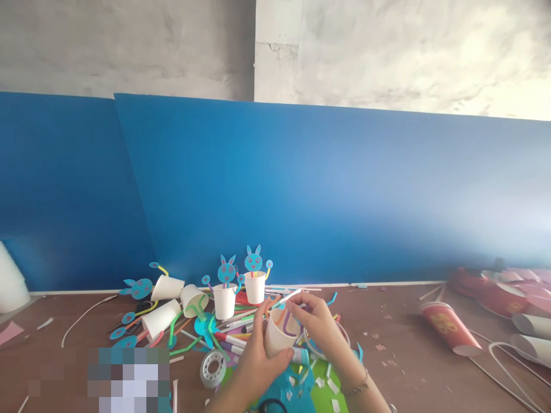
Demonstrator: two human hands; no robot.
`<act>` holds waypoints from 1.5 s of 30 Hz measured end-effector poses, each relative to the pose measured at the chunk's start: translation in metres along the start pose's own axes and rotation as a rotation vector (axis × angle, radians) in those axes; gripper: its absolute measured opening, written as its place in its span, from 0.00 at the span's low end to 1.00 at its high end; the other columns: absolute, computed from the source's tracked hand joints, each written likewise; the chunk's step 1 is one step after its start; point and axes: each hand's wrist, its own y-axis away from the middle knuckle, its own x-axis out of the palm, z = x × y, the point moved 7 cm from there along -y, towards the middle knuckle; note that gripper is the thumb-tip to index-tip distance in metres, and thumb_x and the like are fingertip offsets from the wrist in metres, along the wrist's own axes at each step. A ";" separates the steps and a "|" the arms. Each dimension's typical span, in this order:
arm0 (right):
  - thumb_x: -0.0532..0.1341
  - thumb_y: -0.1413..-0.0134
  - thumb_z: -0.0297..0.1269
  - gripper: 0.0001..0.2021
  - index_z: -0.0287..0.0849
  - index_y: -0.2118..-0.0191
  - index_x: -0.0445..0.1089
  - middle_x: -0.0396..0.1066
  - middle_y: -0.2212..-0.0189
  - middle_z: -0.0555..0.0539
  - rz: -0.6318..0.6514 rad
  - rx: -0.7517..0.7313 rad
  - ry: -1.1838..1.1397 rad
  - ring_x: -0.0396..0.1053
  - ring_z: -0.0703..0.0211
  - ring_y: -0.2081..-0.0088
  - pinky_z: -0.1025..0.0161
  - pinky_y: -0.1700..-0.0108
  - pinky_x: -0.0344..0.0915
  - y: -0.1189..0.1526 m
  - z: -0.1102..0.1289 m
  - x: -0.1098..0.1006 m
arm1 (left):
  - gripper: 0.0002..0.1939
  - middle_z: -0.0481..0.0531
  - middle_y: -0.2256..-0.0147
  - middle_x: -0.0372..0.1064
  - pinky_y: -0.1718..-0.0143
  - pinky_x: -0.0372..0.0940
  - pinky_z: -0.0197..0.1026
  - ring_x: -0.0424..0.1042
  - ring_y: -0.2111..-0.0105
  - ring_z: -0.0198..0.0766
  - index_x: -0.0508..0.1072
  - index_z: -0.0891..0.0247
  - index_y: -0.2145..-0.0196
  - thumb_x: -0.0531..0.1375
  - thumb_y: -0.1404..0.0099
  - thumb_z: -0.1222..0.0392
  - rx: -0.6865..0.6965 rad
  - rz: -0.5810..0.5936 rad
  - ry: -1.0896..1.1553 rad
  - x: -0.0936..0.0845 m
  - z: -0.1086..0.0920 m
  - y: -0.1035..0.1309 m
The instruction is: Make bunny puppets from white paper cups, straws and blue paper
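My left hand point(263, 358) is wrapped round a white paper cup point(275, 338), which is tilted with its opening toward me. At the cup's rim, the fingers of my right hand point(316, 318) pinch a purple bent straw point(287, 324) whose lower part lies inside the cup. An orange straw point(278, 316) also shows in the cup. Just behind stand two white cups with blue rabbit faces on straws, one with its face point(253, 259) further back and one point(226, 272) to the left.
Several white cups point(161, 319) with blue cutouts lie at the left. A tape roll point(212, 369), loose straws, markers and green paper point(325, 393) surround my hands. At the right lie a red cup point(450, 327) and a white cable point(501, 367). A blue panel point(301, 195) stands behind the table.
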 end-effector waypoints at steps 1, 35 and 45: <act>0.61 0.50 0.42 0.10 0.40 0.71 0.73 0.71 0.75 0.48 0.009 -0.002 0.001 0.66 0.58 0.73 0.63 0.70 0.61 0.000 0.001 0.001 | 0.49 0.61 0.39 0.58 0.44 0.57 0.50 0.62 0.43 0.53 0.45 0.56 0.34 0.67 0.46 0.59 0.022 -0.008 -0.025 0.000 0.000 0.001; 0.63 0.51 0.54 0.27 0.38 0.51 0.69 0.75 0.68 0.43 -0.008 -0.015 -0.076 0.72 0.51 0.65 0.58 0.65 0.67 0.007 0.021 -0.002 | 0.50 0.60 0.38 0.56 0.44 0.58 0.49 0.59 0.40 0.54 0.44 0.52 0.35 0.68 0.48 0.55 0.076 -0.216 0.067 -0.014 0.019 0.015; 0.63 0.49 0.46 0.13 0.44 0.62 0.76 0.75 0.61 0.44 -0.028 -0.096 0.247 0.69 0.46 0.56 0.54 0.55 0.63 0.016 0.035 0.000 | 0.45 0.66 0.47 0.69 0.47 0.61 0.53 0.65 0.46 0.60 0.65 0.64 0.46 0.73 0.58 0.45 0.017 -0.182 0.054 -0.016 0.032 0.011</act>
